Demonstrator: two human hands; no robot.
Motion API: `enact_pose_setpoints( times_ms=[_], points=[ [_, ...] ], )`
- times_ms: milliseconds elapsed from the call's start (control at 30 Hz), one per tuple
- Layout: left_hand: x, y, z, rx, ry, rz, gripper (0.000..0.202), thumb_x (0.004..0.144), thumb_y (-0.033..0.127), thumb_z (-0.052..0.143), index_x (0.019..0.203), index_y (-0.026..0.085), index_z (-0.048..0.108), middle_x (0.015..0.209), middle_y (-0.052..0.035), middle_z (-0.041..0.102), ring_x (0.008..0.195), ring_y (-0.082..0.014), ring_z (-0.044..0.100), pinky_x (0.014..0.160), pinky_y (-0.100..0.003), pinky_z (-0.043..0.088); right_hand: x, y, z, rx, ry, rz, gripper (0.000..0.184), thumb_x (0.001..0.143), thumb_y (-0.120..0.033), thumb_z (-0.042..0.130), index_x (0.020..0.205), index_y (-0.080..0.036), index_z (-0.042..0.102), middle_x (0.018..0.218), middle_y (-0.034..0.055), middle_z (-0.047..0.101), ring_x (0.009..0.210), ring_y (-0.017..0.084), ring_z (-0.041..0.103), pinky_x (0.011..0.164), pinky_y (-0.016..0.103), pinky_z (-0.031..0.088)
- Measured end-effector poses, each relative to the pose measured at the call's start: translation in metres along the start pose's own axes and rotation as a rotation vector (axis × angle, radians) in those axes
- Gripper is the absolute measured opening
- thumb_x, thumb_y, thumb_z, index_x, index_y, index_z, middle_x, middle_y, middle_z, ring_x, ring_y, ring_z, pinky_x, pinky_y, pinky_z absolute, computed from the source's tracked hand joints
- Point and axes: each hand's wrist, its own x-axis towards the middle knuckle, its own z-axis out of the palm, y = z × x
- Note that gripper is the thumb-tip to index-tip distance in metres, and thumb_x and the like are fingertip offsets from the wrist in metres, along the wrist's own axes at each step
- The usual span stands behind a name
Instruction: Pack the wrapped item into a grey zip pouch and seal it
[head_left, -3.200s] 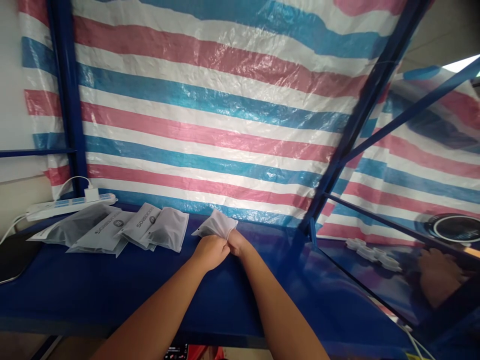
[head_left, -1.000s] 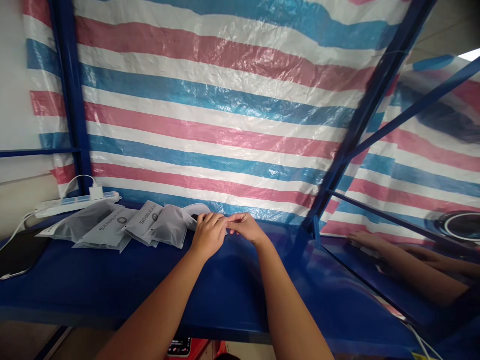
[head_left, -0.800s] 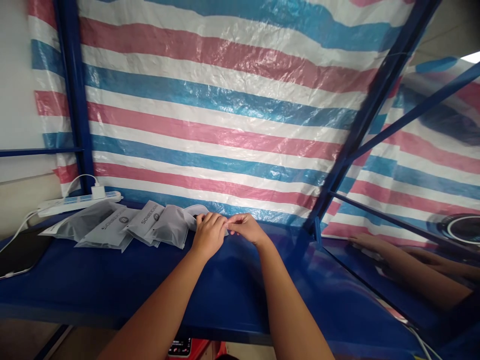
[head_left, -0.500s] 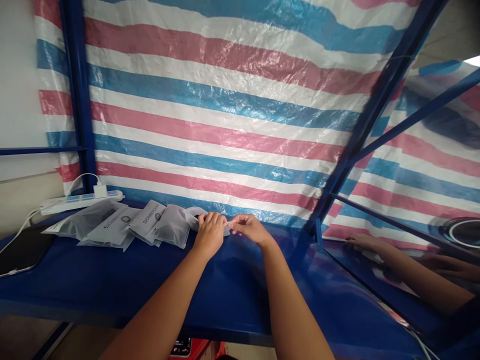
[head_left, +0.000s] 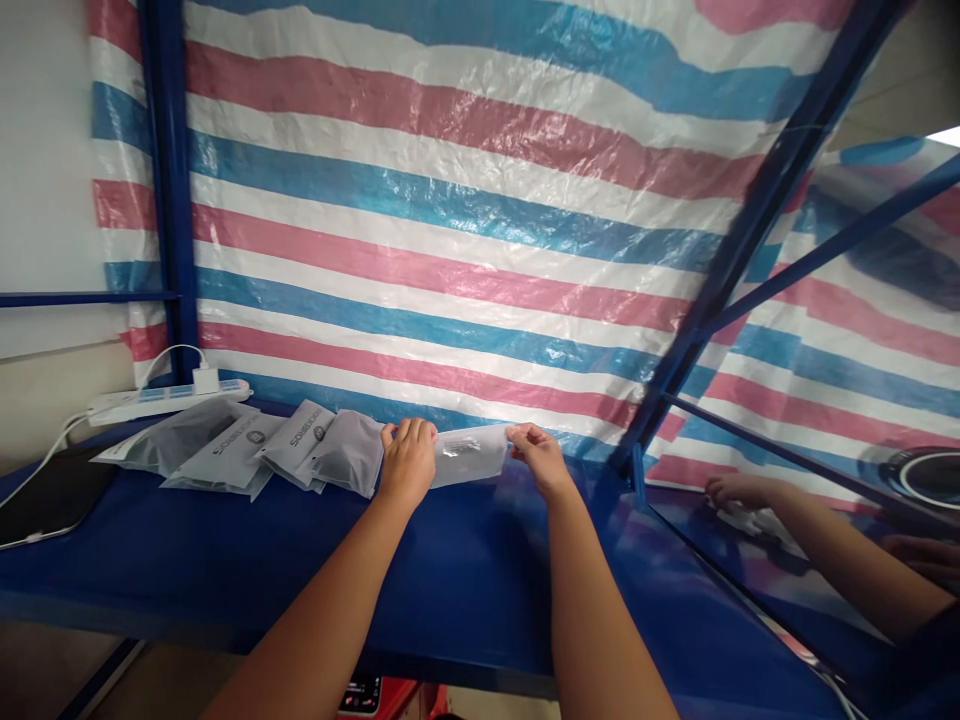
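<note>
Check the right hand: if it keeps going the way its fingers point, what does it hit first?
The right hand pinches the frosted pouch, fingers pointing up and away. Straight on, it likely meets the striped tarp behind the bench; depth is unclear.

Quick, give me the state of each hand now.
Left hand: closed, pinching the left edge of the small frosted plastic pouch.
Right hand: closed, pinching the pouch's right edge.
</note>
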Motion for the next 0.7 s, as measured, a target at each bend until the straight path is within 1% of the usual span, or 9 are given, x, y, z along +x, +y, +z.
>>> enact_pose_setpoints(
  times_ms=[67, 133, 267, 333, 400, 467, 567, 633, 700],
  points=[
    [0.000, -0.001, 0.001, 0.013, 0.009, -0.009, 0.020, 0.102, 0.019, 0.042, 0.093, 0.023, 0.060, 0.098, -0.0071, 0.067, 0.100, -0.0239, 0.058, 0.102, -0.045, 0.032, 0.003, 0.005, -0.002, 0.011, 0.090, -0.005, 0.046, 0.061, -0.054, 0.085, 0.078, -0.019, 0.060, 0.070, -0.0031, 0.059, 0.059, 0.010, 0.051, 0.063, 0.027, 0.050],
    [0.000, -0.002, 0.001, 0.016, 0.013, -0.007, 0.019, 0.102, 0.019, 0.042, 0.094, 0.023, 0.060, 0.099, -0.0071, 0.067, 0.100, -0.0241, 0.059, 0.101, -0.046, 0.032, 0.004, 0.008, -0.002, 0.029, 0.151, -0.005, 0.046, 0.061, -0.055, 0.084, 0.078, -0.020, 0.059, 0.073, -0.0019, 0.059, 0.063, 0.012, 0.054, 0.064, 0.027, 0.051],
    [0.001, -0.006, 0.003, -0.048, -0.032, -0.001, 0.017, 0.102, 0.021, 0.044, 0.097, 0.022, 0.060, 0.101, -0.0067, 0.067, 0.101, -0.0234, 0.060, 0.095, -0.041, 0.039, 0.004, 0.011, 0.001, 0.035, 0.162, 0.024, 0.047, 0.062, -0.056, 0.081, 0.080, -0.020, 0.058, 0.079, 0.0011, 0.062, 0.070, 0.015, 0.060, 0.065, 0.028, 0.054],
    [-0.001, -0.008, 0.006, -0.136, -0.072, -0.008, 0.012, 0.101, 0.026, 0.049, 0.103, 0.022, 0.060, 0.104, -0.0066, 0.067, 0.100, -0.0225, 0.061, 0.089, -0.036, 0.043, 0.003, 0.013, 0.003, 0.033, 0.162, 0.047, 0.046, 0.063, -0.057, 0.079, 0.081, -0.020, 0.057, 0.080, 0.0020, 0.063, 0.071, 0.015, 0.061, 0.066, 0.028, 0.054],
    [-0.004, -0.009, 0.012, -0.232, -0.104, -0.030, 0.015, 0.098, 0.030, 0.054, 0.109, 0.022, 0.059, 0.106, -0.0061, 0.066, 0.098, -0.0212, 0.062, 0.084, -0.033, 0.046, 0.003, 0.015, 0.005, 0.061, 0.169, 0.073, 0.045, 0.064, -0.055, 0.078, 0.082, -0.021, 0.056, 0.081, 0.0021, 0.063, 0.072, 0.016, 0.063, 0.066, 0.028, 0.054],
    [-0.007, -0.009, 0.020, -0.310, -0.119, -0.076, 0.015, 0.096, 0.031, 0.056, 0.106, 0.021, 0.061, 0.101, -0.0051, 0.066, 0.092, -0.0201, 0.063, 0.081, -0.032, 0.047, 0.004, 0.018, 0.007, 0.101, 0.182, 0.099, 0.043, 0.064, -0.052, 0.079, 0.082, -0.021, 0.055, 0.082, 0.0014, 0.063, 0.073, 0.015, 0.064, 0.067, 0.027, 0.055],
    [-0.012, -0.008, 0.034, -0.449, -0.129, -0.207, 0.017, 0.092, 0.036, 0.060, 0.093, 0.020, 0.065, 0.093, -0.0049, 0.066, 0.088, -0.0202, 0.064, 0.079, -0.032, 0.050, 0.006, 0.021, 0.011, 0.129, 0.223, 0.150, 0.040, 0.066, -0.047, 0.079, 0.084, -0.020, 0.055, 0.083, 0.0010, 0.064, 0.073, 0.015, 0.064, 0.067, 0.027, 0.055],
    [-0.014, -0.008, 0.043, -0.582, -0.157, -0.289, 0.022, 0.088, 0.039, 0.066, 0.098, 0.020, 0.068, 0.099, -0.0065, 0.069, 0.092, -0.0214, 0.066, 0.080, -0.033, 0.052, 0.007, 0.024, 0.015, 0.111, 0.230, 0.193, 0.038, 0.068, -0.045, 0.078, 0.087, -0.020, 0.057, 0.084, 0.0020, 0.065, 0.075, 0.016, 0.066, 0.068, 0.027, 0.055],
    [-0.015, -0.008, 0.050, -0.690, -0.206, -0.314, 0.030, 0.085, 0.037, 0.070, 0.110, 0.020, 0.069, 0.110, -0.0081, 0.071, 0.098, -0.0225, 0.067, 0.083, -0.034, 0.053, 0.006, 0.025, 0.022, 0.055, 0.198, 0.236, 0.037, 0.071, -0.047, 0.077, 0.089, -0.019, 0.059, 0.087, 0.0039, 0.067, 0.081, 0.018, 0.066, 0.069, 0.027, 0.055]
  ],
)
